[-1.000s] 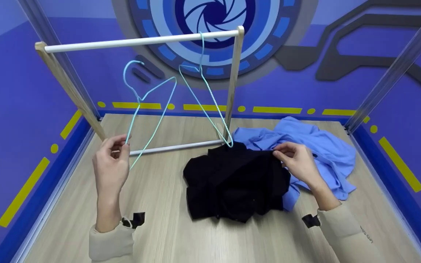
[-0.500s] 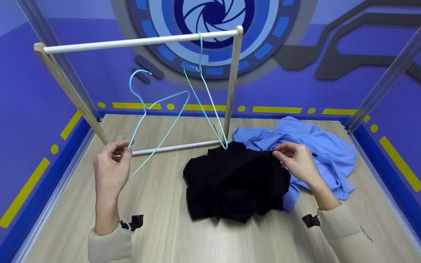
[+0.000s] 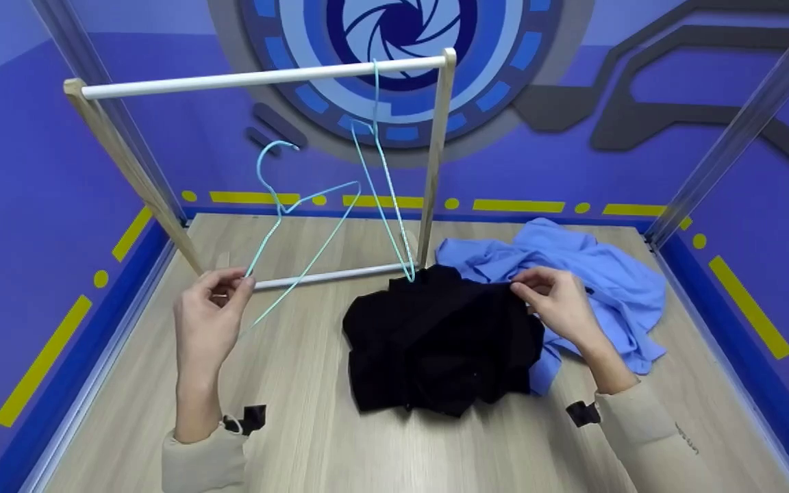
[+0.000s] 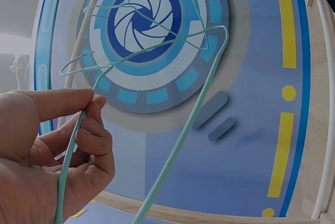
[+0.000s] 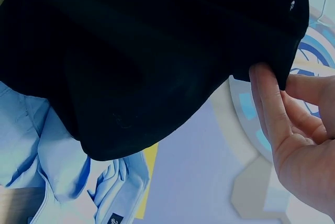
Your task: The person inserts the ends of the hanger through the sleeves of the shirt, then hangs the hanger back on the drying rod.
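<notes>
Between thumb and fingers my left hand pinches one arm of a mint-green wire hanger, whose hook points up in front of the rack. The left wrist view shows that hanger running through the fingertips. My right hand pinches an upper edge of a black garment, which lies bunched on the table. In the right wrist view the black cloth spreads from the thumb and fingers. A second mint-green hanger hangs from the rack's top bar, its lower corner overlapping the black garment in the head view.
The clothes rack, with wooden sides and white bars, stands at the back left. A crumpled light-blue garment lies behind and right of the black one. Patterned blue walls enclose the wooden table.
The held hanger has moved down and slightly right, with my left hand shifting a little. The hanging hanger has swung round on the bar. My right hand and the black garment stay put.
</notes>
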Tool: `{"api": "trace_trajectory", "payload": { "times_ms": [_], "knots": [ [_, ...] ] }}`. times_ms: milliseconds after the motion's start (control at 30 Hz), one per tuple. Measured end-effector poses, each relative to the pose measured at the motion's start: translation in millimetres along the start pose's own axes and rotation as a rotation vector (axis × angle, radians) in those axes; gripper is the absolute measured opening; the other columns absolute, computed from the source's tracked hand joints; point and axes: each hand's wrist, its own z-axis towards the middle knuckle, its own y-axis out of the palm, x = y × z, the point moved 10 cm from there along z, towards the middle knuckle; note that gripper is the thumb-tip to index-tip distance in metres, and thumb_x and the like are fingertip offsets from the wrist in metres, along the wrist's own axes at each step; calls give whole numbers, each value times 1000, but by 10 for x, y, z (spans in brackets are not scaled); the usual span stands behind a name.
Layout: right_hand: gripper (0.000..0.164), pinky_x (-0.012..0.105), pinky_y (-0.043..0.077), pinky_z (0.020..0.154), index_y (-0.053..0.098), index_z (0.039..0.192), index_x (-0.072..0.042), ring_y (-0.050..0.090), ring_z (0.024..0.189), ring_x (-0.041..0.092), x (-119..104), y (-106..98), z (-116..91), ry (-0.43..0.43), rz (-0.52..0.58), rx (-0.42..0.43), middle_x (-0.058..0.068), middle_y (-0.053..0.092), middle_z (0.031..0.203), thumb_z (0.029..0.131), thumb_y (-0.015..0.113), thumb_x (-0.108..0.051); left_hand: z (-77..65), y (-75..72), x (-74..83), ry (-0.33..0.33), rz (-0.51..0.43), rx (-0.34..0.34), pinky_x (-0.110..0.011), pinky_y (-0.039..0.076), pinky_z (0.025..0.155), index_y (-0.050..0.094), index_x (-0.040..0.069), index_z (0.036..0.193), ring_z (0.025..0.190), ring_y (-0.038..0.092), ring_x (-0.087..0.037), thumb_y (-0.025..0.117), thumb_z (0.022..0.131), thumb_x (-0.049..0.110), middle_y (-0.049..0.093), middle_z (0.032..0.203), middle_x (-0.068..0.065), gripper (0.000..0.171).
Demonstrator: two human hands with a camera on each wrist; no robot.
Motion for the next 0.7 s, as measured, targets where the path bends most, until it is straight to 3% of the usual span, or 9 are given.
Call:
{"api": "trace_trajectory", "payload": {
  "times_ms": [200,700],
  "knots": [
    [9,28,56,58,75,99,-2,70,69,18,1,-2,2,-4,2,-6,8,74,87,96,74,-10,-11,-9,3,13,-8,-16,-17,46,68,76,-2,107,76,59,-16,74,93,-2,67,87,-10,14],
    [8,28,57,58,76,98,-2,71,72,16,-20,2,4,-12,6,-6,8,74,87,96,74,-9,-60,-15,26,142,-32,-71,-19,46,66,76,-2,98,72,57,-15,76,90,-6,66,82,-6,9]
  ]
}}
